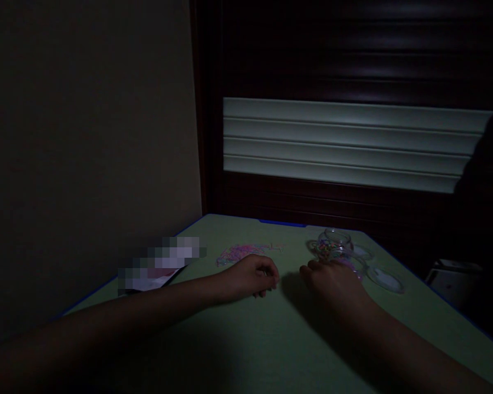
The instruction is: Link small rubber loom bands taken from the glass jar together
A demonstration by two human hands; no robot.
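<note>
My left hand (252, 276) is over the middle of the table, its fingers curled in toward the thumb; anything between the fingertips is too dark and small to make out. Just behind it lies a loose pile of thin pink and purple strands (244, 252), like small rubber bands. A short gap to the right, my right hand (332, 282) is closed with the knuckles up, which hides its fingertips. Beyond that hand stands a clear round jar (337, 238) with multicoloured small pieces in it. A second clear container (355, 262) with pink and purple contents is partly covered by the hand.
Clear round lids (386, 279) lie at the table's right side. A booklet or packet (160, 271), partly blurred out, rests near the left edge. The green table (254, 339) meets a wall (90, 120) and dark panelling (332, 60). A white box (454, 282) stands beyond the right edge.
</note>
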